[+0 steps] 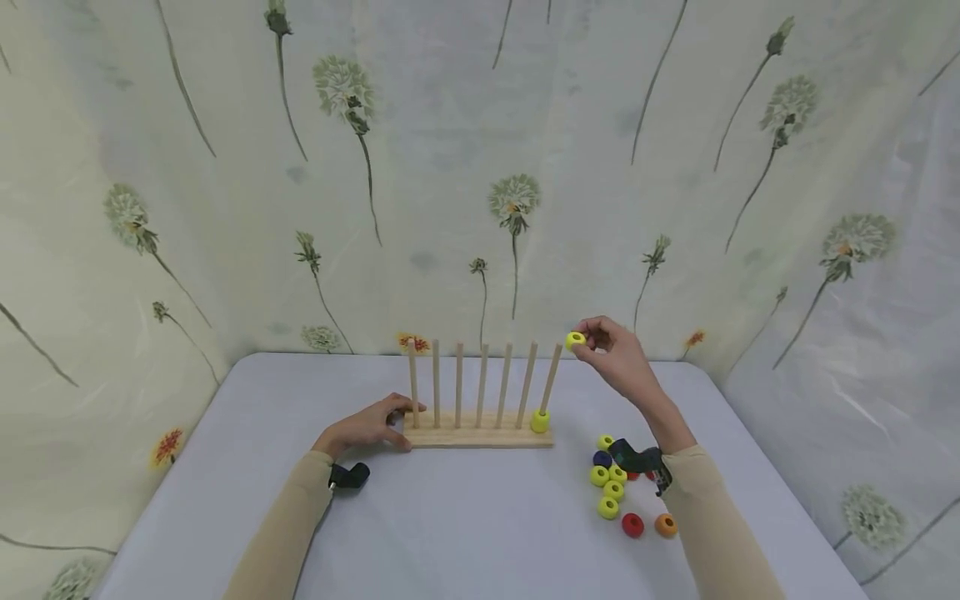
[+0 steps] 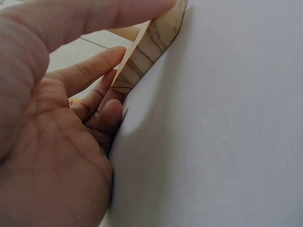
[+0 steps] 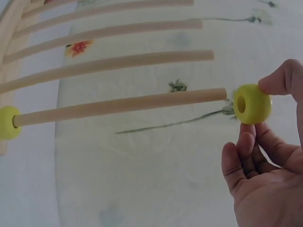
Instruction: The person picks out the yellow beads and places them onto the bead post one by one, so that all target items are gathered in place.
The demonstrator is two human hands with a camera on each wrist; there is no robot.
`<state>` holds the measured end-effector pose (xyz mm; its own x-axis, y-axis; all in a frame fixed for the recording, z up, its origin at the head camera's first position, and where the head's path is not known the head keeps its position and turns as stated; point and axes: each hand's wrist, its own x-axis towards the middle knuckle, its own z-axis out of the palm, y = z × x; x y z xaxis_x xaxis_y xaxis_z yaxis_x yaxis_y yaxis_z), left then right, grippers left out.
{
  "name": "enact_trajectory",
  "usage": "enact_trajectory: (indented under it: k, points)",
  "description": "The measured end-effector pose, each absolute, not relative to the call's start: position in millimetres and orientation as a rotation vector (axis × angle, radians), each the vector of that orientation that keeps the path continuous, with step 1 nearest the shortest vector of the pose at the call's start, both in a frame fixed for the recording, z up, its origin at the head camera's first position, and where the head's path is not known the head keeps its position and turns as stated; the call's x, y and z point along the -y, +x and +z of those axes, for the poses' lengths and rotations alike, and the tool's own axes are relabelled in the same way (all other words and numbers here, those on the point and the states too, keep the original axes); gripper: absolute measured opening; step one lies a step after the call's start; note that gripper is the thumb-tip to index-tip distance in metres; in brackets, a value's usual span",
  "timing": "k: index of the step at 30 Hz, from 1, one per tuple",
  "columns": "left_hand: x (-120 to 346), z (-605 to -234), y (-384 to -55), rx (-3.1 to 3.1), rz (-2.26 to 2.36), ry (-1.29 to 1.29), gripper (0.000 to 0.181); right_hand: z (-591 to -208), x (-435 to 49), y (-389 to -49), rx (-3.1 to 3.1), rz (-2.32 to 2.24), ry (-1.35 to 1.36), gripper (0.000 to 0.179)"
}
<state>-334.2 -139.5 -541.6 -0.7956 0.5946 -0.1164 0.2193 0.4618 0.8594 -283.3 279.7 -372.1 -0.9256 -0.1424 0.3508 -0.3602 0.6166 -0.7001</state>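
Note:
My right hand [image 1: 617, 354] pinches a yellow bead [image 3: 253, 104] between thumb and fingertips. The bead's hole faces the tip of the rightmost peg [image 3: 123, 106], with a small gap between them in the right wrist view. Low on that same peg sits yellow beadwork [image 1: 540, 422], down at the base. The wooden peg rack [image 1: 472, 438] has several upright pegs in a row; the others carry nothing. At the rack's left end, my left hand [image 1: 371, 423] holds the base, thumb at the front edge and fingers [image 2: 92, 71] behind.
Loose beads lie on the white table [image 1: 465, 533] to the right, partly under my right forearm: several yellow beads [image 1: 613, 490], a dark blue bead [image 1: 602, 459], a red bead [image 1: 632, 525] and an orange bead [image 1: 666, 525]. A flower-patterned curtain [image 1: 450, 167] stands behind the table.

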Motion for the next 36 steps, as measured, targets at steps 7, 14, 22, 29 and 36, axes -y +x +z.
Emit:
enact_trajectory:
  k: [7, 14, 22, 29, 36]
  points:
    - [138.0, -541.8, -335.5, -2.317, 1.264, 0.645, 0.066, -369.2, -271.4, -290.4, 2.568, 1.225, 0.452, 0.027]
    - [138.5, -538.6, -333.7, -2.306, 1.289, 0.632, 0.064, -369.7, -268.2, -294.5, 2.568, 1.230, 0.469, 0.026]
    - [139.5, -541.3, -334.2, -2.303, 1.295, 0.647, 0.064, -369.4, -265.8, -296.1, 2.586, 1.250, 0.467, 0.026]
    - [138.1, -540.8, -333.3, -2.305, 1.291, 0.622, 0.063, -373.8, -266.1, -298.1, 2.596, 1.251, 0.456, 0.026]
    - [138.3, -541.8, -333.8, -2.308, 1.290, 0.638, 0.064, -376.6, -267.6, -298.3, 2.600, 1.255, 0.468, 0.026]
